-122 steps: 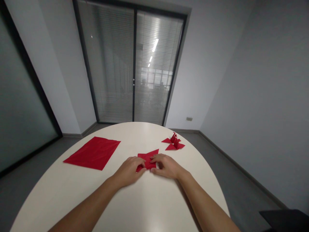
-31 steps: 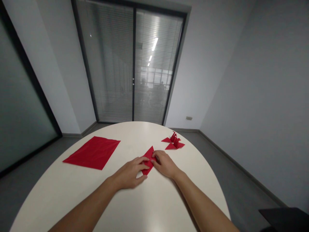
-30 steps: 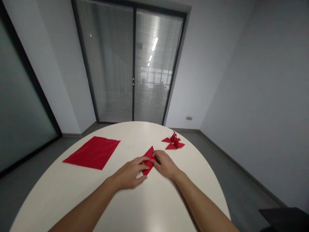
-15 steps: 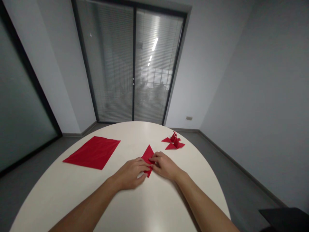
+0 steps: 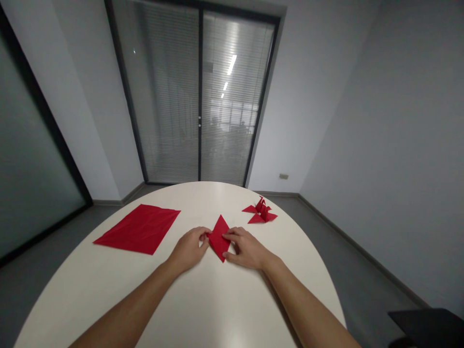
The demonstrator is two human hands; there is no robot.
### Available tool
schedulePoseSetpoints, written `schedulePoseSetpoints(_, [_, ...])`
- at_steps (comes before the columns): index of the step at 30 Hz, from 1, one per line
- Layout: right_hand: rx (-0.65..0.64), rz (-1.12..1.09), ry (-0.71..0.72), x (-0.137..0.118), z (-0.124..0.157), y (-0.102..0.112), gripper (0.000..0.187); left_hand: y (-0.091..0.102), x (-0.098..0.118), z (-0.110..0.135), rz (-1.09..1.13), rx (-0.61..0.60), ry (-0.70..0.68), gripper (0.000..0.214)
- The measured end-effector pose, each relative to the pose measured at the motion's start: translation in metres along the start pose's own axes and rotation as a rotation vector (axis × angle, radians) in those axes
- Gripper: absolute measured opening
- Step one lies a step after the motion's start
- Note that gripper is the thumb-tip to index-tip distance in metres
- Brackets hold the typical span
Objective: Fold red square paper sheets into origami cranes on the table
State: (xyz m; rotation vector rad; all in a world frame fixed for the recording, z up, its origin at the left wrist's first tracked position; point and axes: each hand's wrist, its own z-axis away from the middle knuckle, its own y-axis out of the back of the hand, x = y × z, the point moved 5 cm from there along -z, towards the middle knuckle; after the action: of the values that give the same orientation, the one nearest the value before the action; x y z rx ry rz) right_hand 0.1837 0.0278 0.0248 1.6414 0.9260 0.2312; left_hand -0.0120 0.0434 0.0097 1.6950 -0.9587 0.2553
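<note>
A small red folded paper [image 5: 219,239], now a kite or diamond shape, lies on the white round table [image 5: 203,304] in front of me. My left hand [image 5: 189,247] pinches its left corner with curled fingers. My right hand [image 5: 246,248] presses on its right edge with the fingertips, thumb underneath near the lower tip. Both hands touch the paper from opposite sides.
A flat stack of red paper sheets [image 5: 139,228] lies at the left of the table. A finished red paper crane [image 5: 261,212] sits near the table's far right edge. Glass doors with blinds [image 5: 199,96] stand behind the table. A dark object [image 5: 427,326] shows at bottom right.
The folded paper has gone from a wide flap shape to a narrow upright diamond. My left hand has slid from on top of it to its left corner.
</note>
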Motion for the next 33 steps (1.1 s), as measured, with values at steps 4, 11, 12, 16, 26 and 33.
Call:
schedulePoseSetpoints(4, [-0.007,-0.022,0.049,0.001,0.000,0.000,0.048,0.002,0.003,0.000,0.030,-0.010,-0.078,0.032])
schedulePoseSetpoints(11, [-0.032,-0.057,0.106,0.001,0.003,0.004,0.042,0.004,0.010,0.004,-0.027,-0.100,-0.281,0.020])
schedulePoseSetpoints(12, [-0.036,-0.061,0.111,0.000,0.003,0.005,0.043,0.003,0.011,0.005,-0.019,-0.118,-0.288,0.019])
schedulePoseSetpoints(16, [-0.063,-0.077,0.112,-0.003,0.005,0.010,0.047,0.002,0.015,0.005,-0.013,-0.173,-0.282,0.019])
schedulePoseSetpoints(26, [-0.075,-0.206,0.055,-0.009,0.001,0.005,0.049,-0.002,0.009,0.004,-0.115,-0.100,-0.118,0.023])
schedulePoseSetpoints(33, [-0.039,-0.246,-0.060,-0.003,0.002,0.003,0.051,-0.008,0.012,0.004,-0.191,-0.036,-0.051,0.029])
